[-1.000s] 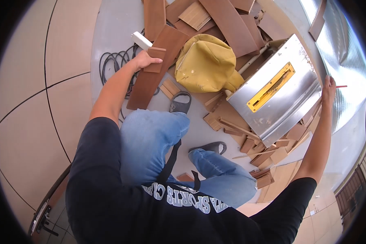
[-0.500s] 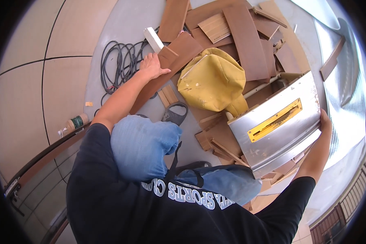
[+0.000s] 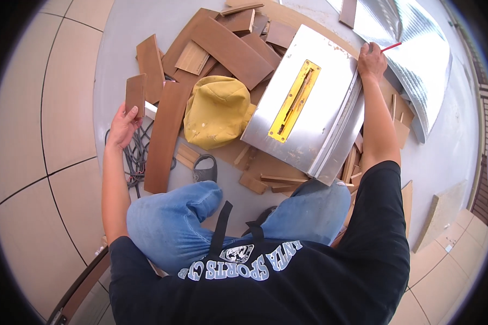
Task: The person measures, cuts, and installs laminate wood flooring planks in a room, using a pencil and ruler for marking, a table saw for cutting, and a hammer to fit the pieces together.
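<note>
My left hand (image 3: 121,129) is closed on a short brown wood piece (image 3: 136,93), held upright between thumb and fingers beside a long brown board (image 3: 167,138). At the far right edge of the table saw (image 3: 279,108), my right hand (image 3: 372,63) is curled round a thin red stick that looks like a pencil (image 3: 391,47). The saw has a metal top, tilted in view, with a yellow slotted insert (image 3: 283,127) round its blade. Against its left side lies a yellow cloth bag (image 3: 217,111).
A heap of brown board offcuts (image 3: 230,51) lies beyond the bag. Grey cable (image 3: 137,165) is coiled under my left hand, near a white block (image 3: 150,110). A dark sandal (image 3: 205,169) sits before my knees. Shiny silver sheeting (image 3: 417,59) spreads at the right.
My left hand has come off the long board and raised the short wood piece. My right hand has slid to the saw's far edge, and the red stick now shows. The view has turned.
</note>
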The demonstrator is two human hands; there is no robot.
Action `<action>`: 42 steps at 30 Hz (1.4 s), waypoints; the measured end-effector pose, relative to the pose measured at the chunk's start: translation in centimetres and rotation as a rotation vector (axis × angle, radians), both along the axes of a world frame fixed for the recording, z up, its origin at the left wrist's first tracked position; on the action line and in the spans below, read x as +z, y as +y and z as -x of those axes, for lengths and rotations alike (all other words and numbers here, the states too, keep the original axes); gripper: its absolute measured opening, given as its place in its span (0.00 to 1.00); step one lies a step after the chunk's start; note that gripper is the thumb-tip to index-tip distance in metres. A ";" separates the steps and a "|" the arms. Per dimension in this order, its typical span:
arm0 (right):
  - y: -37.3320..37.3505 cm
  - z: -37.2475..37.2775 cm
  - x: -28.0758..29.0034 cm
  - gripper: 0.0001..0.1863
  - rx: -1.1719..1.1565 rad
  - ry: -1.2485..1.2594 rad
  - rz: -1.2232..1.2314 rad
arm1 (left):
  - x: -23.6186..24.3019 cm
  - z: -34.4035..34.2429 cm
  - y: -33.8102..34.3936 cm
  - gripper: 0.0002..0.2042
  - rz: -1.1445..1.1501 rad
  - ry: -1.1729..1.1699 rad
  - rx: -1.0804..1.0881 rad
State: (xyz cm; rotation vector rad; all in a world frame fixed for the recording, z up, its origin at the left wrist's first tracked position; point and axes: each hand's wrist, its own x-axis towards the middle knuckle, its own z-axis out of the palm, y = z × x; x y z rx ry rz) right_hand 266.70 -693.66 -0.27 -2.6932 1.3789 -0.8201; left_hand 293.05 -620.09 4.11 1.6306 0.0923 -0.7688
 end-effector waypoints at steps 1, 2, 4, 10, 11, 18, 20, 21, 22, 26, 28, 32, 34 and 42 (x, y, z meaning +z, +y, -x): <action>0.7 1.3 -0.1 0.23 0.033 -0.038 0.039 | 2.4 0.6 -2.6 0.26 0.024 -0.050 -0.080; 1.7 2.4 -0.2 0.24 0.071 -0.075 0.076 | 4.6 0.7 -4.7 0.26 0.028 -0.062 -0.102; 5.3 5.2 -0.3 0.26 0.127 -0.101 0.074 | 8.2 1.7 -8.0 0.30 0.024 -0.238 -0.286; 18.4 15.4 0.3 0.32 0.035 -0.055 -0.074 | 11.0 -1.8 -21.1 0.20 0.411 -0.057 -0.316; 20.4 16.1 0.8 0.32 -0.003 -0.059 -0.122 | 10.1 -1.6 -25.0 0.18 0.431 -0.084 -0.304; 23.0 15.7 1.5 0.30 -0.225 -0.035 -0.226 | -0.2 3.1 -45.9 0.23 0.072 -0.362 -0.542; 23.1 15.4 1.8 0.29 -0.240 -0.032 -0.237 | -1.9 3.9 -48.1 0.28 0.009 -0.537 -0.557; 23.0 15.5 1.9 0.29 -0.252 -0.033 -0.274 | -2.1 4.5 -48.9 0.28 0.011 -0.524 -0.567; 23.0 15.6 1.9 0.29 -0.260 -0.035 -0.314 | -2.4 4.8 -49.4 0.32 -0.076 -0.613 -0.598; 22.7 15.4 2.1 0.28 -0.258 -0.034 -0.364 | -4.0 5.2 -49.0 0.44 -0.312 -0.695 -0.597; 22.4 15.6 1.9 0.28 -0.272 -0.013 -0.368 | -4.2 6.3 -48.6 0.45 -0.327 -0.683 -0.673; 22.4 15.4 2.3 0.26 -0.258 -0.019 -0.391 | -4.3 8.8 -47.5 0.47 -0.307 -0.737 -0.647; 22.4 15.3 2.2 0.26 -0.254 -0.017 -0.395 | -4.8 8.8 -47.3 0.47 -0.257 -0.740 -0.599; 22.7 14.9 1.9 0.28 -0.258 -0.001 -0.417 | -6.7 9.1 -46.2 0.45 -0.209 -0.856 -0.584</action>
